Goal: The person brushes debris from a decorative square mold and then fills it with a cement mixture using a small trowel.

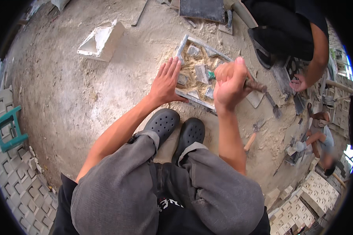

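Observation:
On the dusty ground before me lies a tray-like frame (196, 100) with grey edges, holding sandy, yellowish material and several grey stone-like pieces (201, 73). My left hand (165, 84) rests flat against its left side, fingers stretched out and thumb at the near edge. Above the frame's right part, my right hand (232, 84) is closed round a tool with a brown handle (256, 85), which sticks out to the right. A green bit (211, 75) shows at the fist's left side, close to the middle piece. The tool's kind is hidden by my fist.
A whitish hollow block (106, 41) stands at the far left. A green stool (10, 129) is by patterned blocks (17, 176). Two co-workers crouch at right, one's hand (299, 83) near the frame. A dark slab (202, 9) and a wooden handle (250, 141) lie around.

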